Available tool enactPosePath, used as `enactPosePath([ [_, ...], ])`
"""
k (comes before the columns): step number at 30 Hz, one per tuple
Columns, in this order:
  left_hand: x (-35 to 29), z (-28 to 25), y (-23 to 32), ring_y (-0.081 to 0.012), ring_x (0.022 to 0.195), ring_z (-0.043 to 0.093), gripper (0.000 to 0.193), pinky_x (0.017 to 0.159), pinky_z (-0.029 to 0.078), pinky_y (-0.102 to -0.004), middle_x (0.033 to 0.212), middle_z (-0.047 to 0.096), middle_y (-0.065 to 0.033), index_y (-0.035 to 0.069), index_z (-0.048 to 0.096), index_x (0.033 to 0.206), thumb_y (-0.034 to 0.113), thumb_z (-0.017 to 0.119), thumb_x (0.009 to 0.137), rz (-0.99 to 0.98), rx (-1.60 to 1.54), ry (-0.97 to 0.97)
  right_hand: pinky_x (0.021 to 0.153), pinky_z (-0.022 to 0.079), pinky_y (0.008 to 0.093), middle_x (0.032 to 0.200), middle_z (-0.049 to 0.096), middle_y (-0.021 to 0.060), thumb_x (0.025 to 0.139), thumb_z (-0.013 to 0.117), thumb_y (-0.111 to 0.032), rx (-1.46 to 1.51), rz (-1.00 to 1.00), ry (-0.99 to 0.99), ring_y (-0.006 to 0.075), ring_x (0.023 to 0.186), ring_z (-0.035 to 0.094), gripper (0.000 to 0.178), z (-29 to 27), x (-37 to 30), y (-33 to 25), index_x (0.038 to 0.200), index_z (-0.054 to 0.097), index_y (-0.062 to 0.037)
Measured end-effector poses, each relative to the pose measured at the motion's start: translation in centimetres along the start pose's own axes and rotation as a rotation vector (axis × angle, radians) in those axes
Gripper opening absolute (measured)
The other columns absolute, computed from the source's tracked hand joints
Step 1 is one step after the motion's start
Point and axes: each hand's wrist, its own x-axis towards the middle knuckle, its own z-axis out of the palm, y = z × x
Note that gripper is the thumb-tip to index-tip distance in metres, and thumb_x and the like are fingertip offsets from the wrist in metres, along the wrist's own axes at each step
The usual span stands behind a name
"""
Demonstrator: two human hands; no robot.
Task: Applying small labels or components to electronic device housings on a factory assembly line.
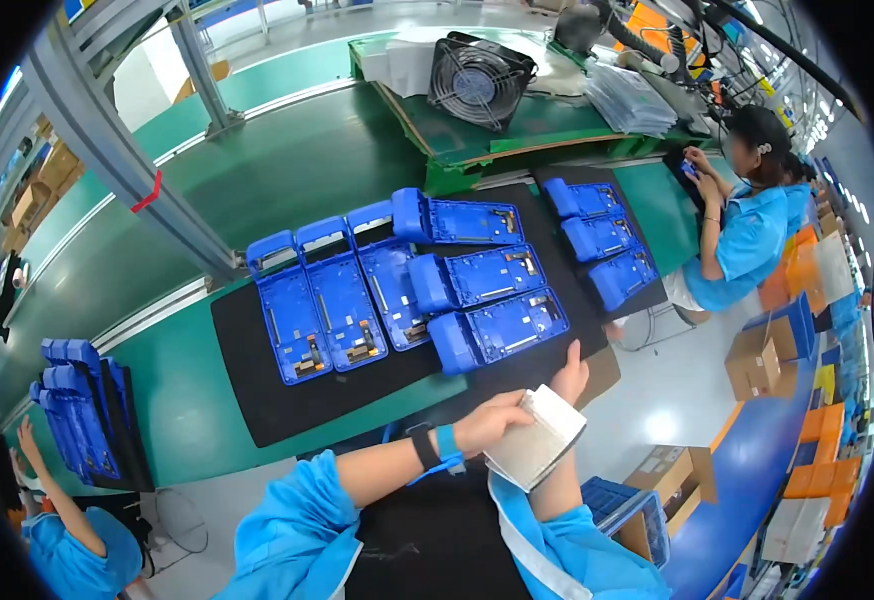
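My left hand [495, 422] pinches the upper left side of a small off-white stack of sheets [537, 445], thumb on top. My right hand [570, 376] is behind the stack's upper right side, gripping it from below; most of its fingers are hidden. The stack is tilted above the table's near edge. Beyond my hands, several blue plastic device housings lie open side up on a black mat [247, 370]. The nearest blue housing [502, 330] is just past my right fingertips. Ribbon cables and small metal parts show inside the housings. A dark band and a blue strap circle my left wrist.
More blue housings [602, 240] lie at the right on the bench, near a seated co-worker [747, 235]. At far left another person [77, 535] reaches toward stacked housings [75, 410]. A black fan [479, 82] stands on a green shelf [412, 125]. A metal post [137, 160] rises left.
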Motion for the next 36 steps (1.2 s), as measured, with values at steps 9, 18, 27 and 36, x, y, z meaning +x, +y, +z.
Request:
enactPosePath([
  [9,-12.0,-5.0,4.8,-0.0287,0.121,0.057,0.050,0.107,0.041,-0.0414,0.131,0.058,-0.0167,-0.004,0.046,0.136,0.005,0.052,0.087,0.388,-0.129,0.355,0.081,0.057,0.0384,0.110,0.066,0.0179,0.104,0.050,-0.029,0.175,-0.037,0.176,0.0269,0.093,0.067,0.044,-1.5,4.7,-1.5,0.120,0.055,0.0109],
  [18,-22.2,-7.3,5.2,-0.0254,0.116,0.060,0.045,0.102,0.045,-0.0376,0.128,0.060,-0.0158,-0.004,0.044,0.138,0.008,0.046,0.094,0.616,-0.124,0.766,0.075,0.054,0.0385,0.100,0.067,0.0199,0.100,0.057,-0.030,0.018,-0.219,0.253,0.0259,0.083,0.065,0.047,-5.0,14.8,-1.4,0.104,0.062,0.0167],
  [27,-20.0,-7.5,6.3,-0.0155,0.110,0.059,0.039,0.096,0.047,-0.0293,0.123,0.060,-0.0104,-0.005,0.044,0.134,0.008,0.054,0.099,0.661,0.062,0.735,0.080,0.051,0.0337,0.096,0.067,0.0162,0.089,0.068,-0.023,-0.745,-0.873,0.380,0.0225,0.087,0.062,0.033,-2.1,12.2,-7.7,0.099,0.062,0.0081],
  [36,-19.1,-6.0,5.5,-0.0253,0.086,0.070,0.044,0.078,0.052,-0.0352,0.096,0.069,-0.0204,-0.006,0.049,0.127,0.016,0.062,0.093,0.694,0.549,0.851,0.062,0.050,0.0298,0.085,0.065,0.0120,0.076,0.072,0.006,-0.583,-0.846,-1.359,0.0225,0.072,0.063,0.015,16.5,-12.9,-6.1,0.088,0.066,0.0012],
])
